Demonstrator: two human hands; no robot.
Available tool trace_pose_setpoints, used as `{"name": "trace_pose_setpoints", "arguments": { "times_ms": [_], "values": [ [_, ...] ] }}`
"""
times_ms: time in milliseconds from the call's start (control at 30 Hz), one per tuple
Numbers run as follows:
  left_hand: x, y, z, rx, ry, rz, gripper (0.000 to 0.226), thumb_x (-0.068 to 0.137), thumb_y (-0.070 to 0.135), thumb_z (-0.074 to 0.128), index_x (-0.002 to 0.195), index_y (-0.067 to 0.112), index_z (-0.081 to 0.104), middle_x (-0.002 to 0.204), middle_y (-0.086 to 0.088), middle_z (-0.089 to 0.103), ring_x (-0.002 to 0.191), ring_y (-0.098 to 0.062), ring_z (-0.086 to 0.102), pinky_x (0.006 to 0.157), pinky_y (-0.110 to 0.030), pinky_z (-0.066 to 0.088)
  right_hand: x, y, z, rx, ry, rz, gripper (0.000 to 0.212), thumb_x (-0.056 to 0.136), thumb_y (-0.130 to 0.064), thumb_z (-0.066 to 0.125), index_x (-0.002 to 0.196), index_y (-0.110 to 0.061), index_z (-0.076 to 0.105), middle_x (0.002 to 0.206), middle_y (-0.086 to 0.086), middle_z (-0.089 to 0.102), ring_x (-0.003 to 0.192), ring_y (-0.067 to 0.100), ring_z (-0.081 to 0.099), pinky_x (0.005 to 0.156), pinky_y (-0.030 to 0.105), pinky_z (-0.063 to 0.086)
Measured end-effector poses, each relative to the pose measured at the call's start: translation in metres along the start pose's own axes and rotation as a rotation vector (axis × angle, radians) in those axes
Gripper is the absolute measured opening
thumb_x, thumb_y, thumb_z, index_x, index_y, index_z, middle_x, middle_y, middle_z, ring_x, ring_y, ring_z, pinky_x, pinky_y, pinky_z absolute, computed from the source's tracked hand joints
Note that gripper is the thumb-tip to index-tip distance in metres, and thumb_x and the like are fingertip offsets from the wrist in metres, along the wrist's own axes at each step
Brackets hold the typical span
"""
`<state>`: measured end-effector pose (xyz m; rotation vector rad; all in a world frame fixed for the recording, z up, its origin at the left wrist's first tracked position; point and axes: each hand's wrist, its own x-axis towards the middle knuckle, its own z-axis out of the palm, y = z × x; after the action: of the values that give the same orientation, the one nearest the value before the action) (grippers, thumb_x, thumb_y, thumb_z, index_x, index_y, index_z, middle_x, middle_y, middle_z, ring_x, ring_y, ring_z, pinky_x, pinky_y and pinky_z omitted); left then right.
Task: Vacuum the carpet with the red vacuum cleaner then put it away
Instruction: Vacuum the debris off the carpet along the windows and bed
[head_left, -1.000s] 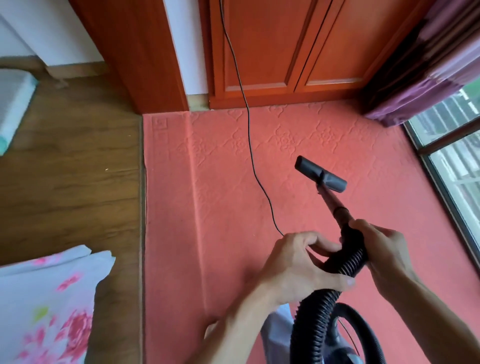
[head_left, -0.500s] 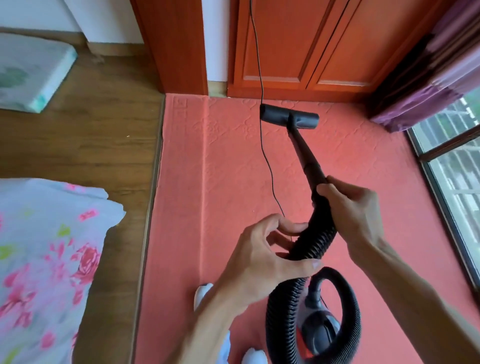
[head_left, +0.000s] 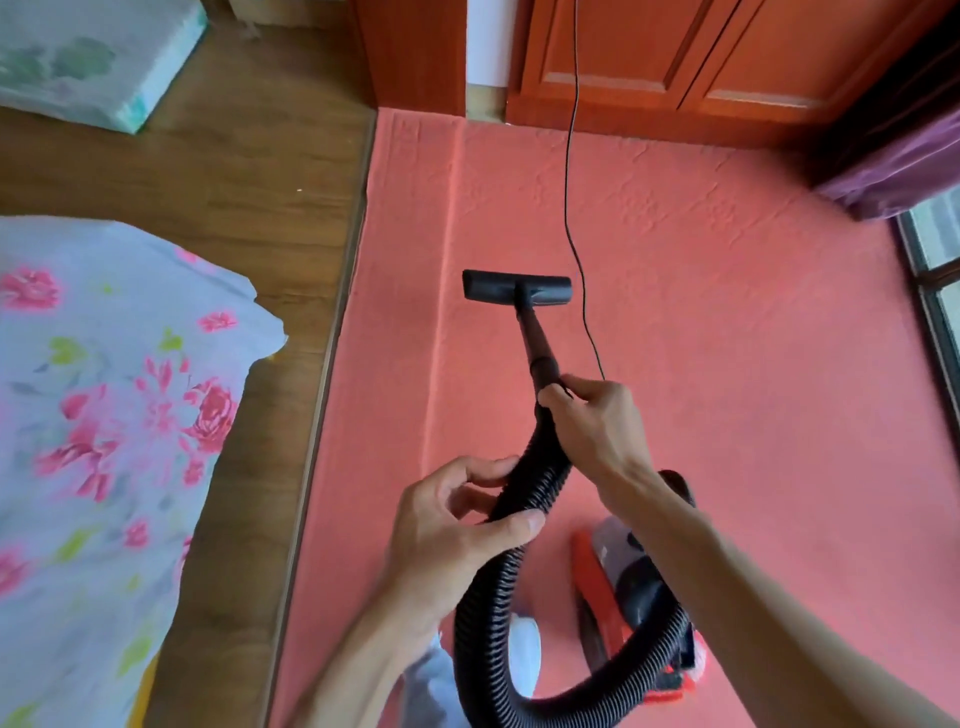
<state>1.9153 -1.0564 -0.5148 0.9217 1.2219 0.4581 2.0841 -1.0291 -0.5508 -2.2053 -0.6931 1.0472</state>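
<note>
The nozzle (head_left: 517, 287) had come back from the far edge by the cupboard (head_left: 675, 57) to the middle of the carpet (head_left: 727, 312), a pull stroke, so I judged the vacuuming well underway and the putting away not yet near. The right hand (head_left: 592, 421) was curled round the lower end of the wand (head_left: 535, 343), the left hand (head_left: 457, 525) gripped the ribbed hose (head_left: 535, 478) below it, and the red vacuum cleaner (head_left: 595, 569) sat on the carpet by the person's feet. The wand's long axis ran away from the person toward the cupboard, leaning slightly left, its nozzle lying crosswise just beside the cord (head_left: 569, 208).

Blurred, half-hidden red vacuum body (head_left: 615, 574)
</note>
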Motion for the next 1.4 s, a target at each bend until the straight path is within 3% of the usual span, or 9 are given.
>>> {"name": "trace_pose_setpoints", "arguments": {
  "times_ms": [167,400,600,733,900,1000,1167,1300,1400],
  "values": [
    [0.013,-0.033,-0.003,0.024,0.063,-0.153,0.032,0.068,0.006,0.088,0.09,0.027,0.079,0.082,-0.013,0.076,0.069,-0.022,0.07,0.062,-0.029,0.055,0.01,0.045,0.037,-0.032,-0.037,0.192,0.024,0.081,-0.023,0.058,0.076,-0.002,0.07,0.063,0.004,0.058,0.056,0.019,0.052,0.046,0.021,0.035],
    [0.016,-0.06,-0.01,0.11,-0.051,-0.23,0.047,0.049,0.037,0.089,0.095,0.038,0.079,0.089,0.0,0.078,0.085,-0.025,0.075,0.088,-0.047,0.059,0.001,0.078,0.039,-0.046,-0.028,0.331,0.021,0.08,-0.024,0.059,0.074,-0.01,0.074,0.068,0.006,0.064,0.06,0.02,0.056,0.054,0.025,0.041],
    [0.064,-0.06,-0.007,0.123,0.019,-0.182,0.03,0.071,0.016,0.087,0.093,0.035,0.079,0.087,0.008,0.078,0.078,-0.017,0.076,0.07,-0.031,0.06,0.049,0.07,0.058,0.003,0.011,0.303,0.018,0.078,-0.02,0.06,0.083,-0.013,0.076,0.075,0.009,0.066,0.065,0.021,0.058,0.053,0.023,0.041],
    [0.087,-0.06,-0.009,0.156,0.011,-0.177,0.028,0.069,0.019,0.088,0.093,0.032,0.08,0.087,0.01,0.078,0.077,-0.018,0.076,0.074,-0.04,0.063,0.07,0.072,0.065,-0.018,0.007,0.28,0.02,0.077,-0.022,0.063,0.09,-0.016,0.078,0.083,0.009,0.071,0.069,0.021,0.061,0.057,0.025,0.047],
    [0.073,-0.049,-0.037,0.151,-0.234,-0.205,0.032,0.063,0.018,0.091,0.092,0.024,0.08,0.091,0.003,0.078,0.09,-0.022,0.074,0.088,-0.039,0.06,0.038,0.065,0.046,-0.118,-0.057,0.304,0.018,0.077,-0.024,0.064,0.071,-0.01,0.074,0.059,0.004,0.059,0.052,0.019,0.05,0.047,0.025,0.036],
    [0.065,-0.038,-0.052,0.125,-0.355,-0.21,0.031,0.066,0.009,0.091,0.094,0.018,0.079,0.095,-0.002,0.078,0.087,-0.017,0.072,0.085,-0.034,0.058,0.021,0.058,0.035,-0.112,-0.118,0.344,0.023,0.078,-0.024,0.066,0.07,-0.004,0.073,0.055,0.003,0.055,0.049,0.017,0.047,0.045,0.023,0.034],
    [0.071,-0.037,-0.048,0.169,-0.248,-0.204,0.038,0.058,0.025,0.09,0.094,0.02,0.078,0.093,0.003,0.078,0.091,-0.019,0.073,0.094,-0.042,0.057,0.032,0.055,0.051,0.01,-0.094,0.338,0.018,0.079,-0.02,0.066,0.081,-0.006,0.076,0.068,0.007,0.063,0.057,0.017,0.055,0.045,0.021,0.039],
    [0.079,-0.052,-0.034,0.193,-0.089,-0.208,0.034,0.059,0.028,0.087,0.091,0.025,0.077,0.085,0.008,0.076,0.08,-0.016,0.074,0.085,-0.046,0.06,0.055,0.066,0.073,-0.003,-0.052,0.291,0.018,0.078,-0.026,0.068,0.087,-0.012,0.076,0.081,0.009,0.071,0.068,0.02,0.063,0.059,0.031,0.05],
    [0.076,-0.062,-0.044,0.214,-0.087,-0.203,0.035,0.058,0.029,0.088,0.091,0.026,0.077,0.086,0.01,0.076,0.082,-0.014,0.074,0.087,-0.046,0.059,0.049,0.07,0.083,-0.028,-0.07,0.259,0.02,0.078,-0.025,0.067,0.081,-0.007,0.075,0.072,0.008,0.064,0.063,0.019,0.055,0.056,0.03,0.042]
  ]
}}
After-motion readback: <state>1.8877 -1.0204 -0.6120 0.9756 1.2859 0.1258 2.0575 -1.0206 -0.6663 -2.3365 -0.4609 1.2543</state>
